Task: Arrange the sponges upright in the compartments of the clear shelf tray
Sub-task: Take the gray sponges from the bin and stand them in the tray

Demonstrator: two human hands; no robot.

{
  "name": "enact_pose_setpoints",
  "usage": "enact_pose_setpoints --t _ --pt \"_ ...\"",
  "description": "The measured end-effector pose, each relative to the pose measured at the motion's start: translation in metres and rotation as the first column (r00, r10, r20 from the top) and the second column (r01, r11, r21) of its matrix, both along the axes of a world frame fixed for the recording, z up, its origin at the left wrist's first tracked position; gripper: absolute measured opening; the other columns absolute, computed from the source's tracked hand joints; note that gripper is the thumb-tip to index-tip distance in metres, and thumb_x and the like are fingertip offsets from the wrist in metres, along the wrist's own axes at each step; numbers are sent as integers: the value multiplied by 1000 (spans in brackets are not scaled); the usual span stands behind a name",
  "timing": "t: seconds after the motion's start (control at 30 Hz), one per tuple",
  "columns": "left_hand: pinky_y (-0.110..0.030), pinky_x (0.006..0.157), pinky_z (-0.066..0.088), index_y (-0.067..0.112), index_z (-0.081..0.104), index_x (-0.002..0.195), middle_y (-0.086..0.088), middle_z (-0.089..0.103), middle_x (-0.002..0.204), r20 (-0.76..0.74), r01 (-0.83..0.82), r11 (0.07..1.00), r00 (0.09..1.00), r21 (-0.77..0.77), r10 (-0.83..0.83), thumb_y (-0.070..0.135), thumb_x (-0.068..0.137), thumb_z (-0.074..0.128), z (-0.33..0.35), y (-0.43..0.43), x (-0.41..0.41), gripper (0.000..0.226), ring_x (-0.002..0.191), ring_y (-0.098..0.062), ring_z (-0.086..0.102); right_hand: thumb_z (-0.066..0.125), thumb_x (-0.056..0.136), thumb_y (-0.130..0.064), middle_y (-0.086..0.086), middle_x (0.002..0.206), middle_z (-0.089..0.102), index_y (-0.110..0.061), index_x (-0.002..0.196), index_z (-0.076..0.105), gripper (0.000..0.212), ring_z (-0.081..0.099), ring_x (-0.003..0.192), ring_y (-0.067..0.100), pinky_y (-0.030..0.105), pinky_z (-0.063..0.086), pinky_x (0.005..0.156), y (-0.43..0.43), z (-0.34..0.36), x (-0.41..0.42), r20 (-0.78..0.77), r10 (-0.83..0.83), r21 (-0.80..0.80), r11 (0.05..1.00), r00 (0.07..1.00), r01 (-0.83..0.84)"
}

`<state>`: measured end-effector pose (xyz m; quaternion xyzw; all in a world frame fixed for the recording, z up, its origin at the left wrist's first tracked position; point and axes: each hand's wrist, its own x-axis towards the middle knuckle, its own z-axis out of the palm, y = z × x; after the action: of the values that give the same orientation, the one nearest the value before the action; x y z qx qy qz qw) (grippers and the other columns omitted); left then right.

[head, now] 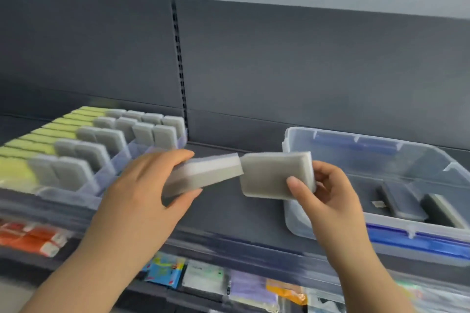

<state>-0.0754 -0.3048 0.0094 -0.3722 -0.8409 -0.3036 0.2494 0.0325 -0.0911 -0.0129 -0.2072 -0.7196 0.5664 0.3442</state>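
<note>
- Left hand (152, 185): fingers and thumb curled round a grey-and-white sponge (203, 175), gripping its near end. The sponge lies long and tilted, its far end raised toward the right.
- Right hand (328, 193): pinches a grey sponge (272, 175) by its right edge, thumb on the front face, fingers behind. The broad face is turned toward the camera.
- Both held sponges are in the air above the dark shelf (223, 211), between the tray and the bin. Their ends come together at the middle; the blur hides whether they touch.
- Clear shelf tray (68, 195): sits on the shelf at left, split into rows by clear dividers.
- Standing grey sponges (101, 140): upright in the tray's rows, packed side by side from front to back.
- Yellow-green sponges (50, 132): upright in the tray's left part, just beside the grey ones.
- Clear plastic bin (300, 218) with blue latches: on the same shelf at right, well apart from the tray.
- 2 dark sponges (399, 201) lie flat on the bin's floor near its front wall.
- Dark grey back panel (305, 71) rises behind the shelf, with a slotted upright (179, 58) between its sections.
- Lower shelf: orange packs (30, 236) at left, mixed coloured packets (165, 269) below the hands; labels too blurred to read.
</note>
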Motion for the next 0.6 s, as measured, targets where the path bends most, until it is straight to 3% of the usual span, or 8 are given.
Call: enact_pose_setpoints --t 0.1,0.23,0.37,0.5,0.6 --pt "-22 66 37 21 62 109 14 55 99 44 -71 997 996 -8 72 22 65 80 -3 -42 6 49 89 -6 48 69 79 -19 -12 90 66 -30 99 55 27 63 79 4 17 51 67 -31 -4 -10 8 98 -53 994 995 -98" --pt "-25 68 40 21 61 114 12 54 101 76 -168 986 983 -6 168 23 66 80 -10 -69 13 52 85 1 42 66 82 -20 -7 93 66 -26 104 56 25 65 87 10 28 56 74 -46 -5 -20 55 200 -114 975 978 -193" --pt "-34 75 48 17 63 114 4 60 105 51 -277 961 960 -11 277 23 66 79 -17 -79 17 50 94 -12 50 65 82 -21 -11 95 66 -27 107 57 26 63 88 6 35 55 80 -45 -9 -30 87 242 -67 969 966 -236" --pt "-25 76 42 13 64 111 1 61 100 23 -317 948 948 -41 318 23 65 77 -29 -89 20 48 93 -14 50 66 82 -21 -14 98 66 -32 105 57 27 62 87 -1 25 51 77 -46 -17 -42 123 275 -23 961 953 -274" --pt "-26 73 43 13 65 111 0 62 100 51 -353 934 933 -53 356 16 61 82 -34 -98 17 53 92 -12 50 68 81 -21 -17 93 66 -36 99 57 26 61 85 0 19 45 71 -55 -23 -54 152 315 3 948 937 -319"
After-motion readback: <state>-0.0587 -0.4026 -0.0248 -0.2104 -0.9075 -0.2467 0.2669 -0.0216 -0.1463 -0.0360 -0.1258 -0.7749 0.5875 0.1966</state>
